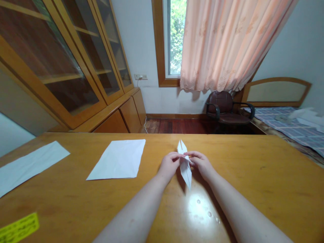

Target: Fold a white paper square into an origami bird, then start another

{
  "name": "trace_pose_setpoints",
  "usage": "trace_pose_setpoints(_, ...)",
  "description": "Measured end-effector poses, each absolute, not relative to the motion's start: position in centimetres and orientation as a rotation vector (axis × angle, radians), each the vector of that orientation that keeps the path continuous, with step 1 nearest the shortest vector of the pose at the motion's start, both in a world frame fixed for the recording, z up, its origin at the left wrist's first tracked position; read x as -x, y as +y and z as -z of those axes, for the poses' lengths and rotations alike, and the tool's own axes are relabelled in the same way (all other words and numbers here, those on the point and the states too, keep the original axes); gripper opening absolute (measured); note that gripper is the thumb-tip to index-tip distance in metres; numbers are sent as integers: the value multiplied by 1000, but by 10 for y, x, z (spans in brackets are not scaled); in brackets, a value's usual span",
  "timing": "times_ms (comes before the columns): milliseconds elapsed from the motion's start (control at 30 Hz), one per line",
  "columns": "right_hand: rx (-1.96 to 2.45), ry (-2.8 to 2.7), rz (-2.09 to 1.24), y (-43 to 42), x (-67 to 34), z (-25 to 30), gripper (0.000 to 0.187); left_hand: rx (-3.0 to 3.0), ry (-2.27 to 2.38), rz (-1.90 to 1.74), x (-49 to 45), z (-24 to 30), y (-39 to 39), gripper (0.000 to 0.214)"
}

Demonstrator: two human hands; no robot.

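A folded piece of white paper (186, 171), long and diamond-shaped with a split far tip, is held just over the wooden table (253, 168). From the left, my left hand (170, 165) pinches its middle between thumb and fingers. My right hand (201, 164) grips the same middle part from the other side, where a small flap sticks up. The pointed near end of the folded paper faces me. Parts of the fingertips are hidden behind the folds.
Left of my hands lies a square white paper sheet (118, 159), with another white paper strip (27, 167) farther left. A yellow label (19, 228) with dark writing is at the near left corner. Beyond the table stand a glass-door cabinet (101, 101), a brown armchair (225, 106) and a bed (291, 123).
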State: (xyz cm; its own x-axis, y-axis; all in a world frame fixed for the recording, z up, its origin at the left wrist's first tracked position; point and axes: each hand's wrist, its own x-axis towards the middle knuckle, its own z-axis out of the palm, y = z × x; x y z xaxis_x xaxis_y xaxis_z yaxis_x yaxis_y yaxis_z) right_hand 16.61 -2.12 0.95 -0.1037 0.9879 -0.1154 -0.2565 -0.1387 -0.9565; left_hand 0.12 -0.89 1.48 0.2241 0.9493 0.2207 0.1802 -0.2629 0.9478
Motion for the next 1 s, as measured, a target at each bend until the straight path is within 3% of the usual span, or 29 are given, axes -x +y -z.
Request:
trace_pose_setpoints(233,971,-1170,-1518,-24,-162,-13,40,-1499,1149,-1168,0,-13,-5,17)
trace_pose_setpoints(400,1107,-1176,-1423,-21,-161,-13,27,-1374,1160,-1113,-3,-9,-5,19)
trace_pose_setpoints(1000,1210,-1157,-1378,-17,-164,-8,35,-1403,1098,-1042,-4,0,-3,22)
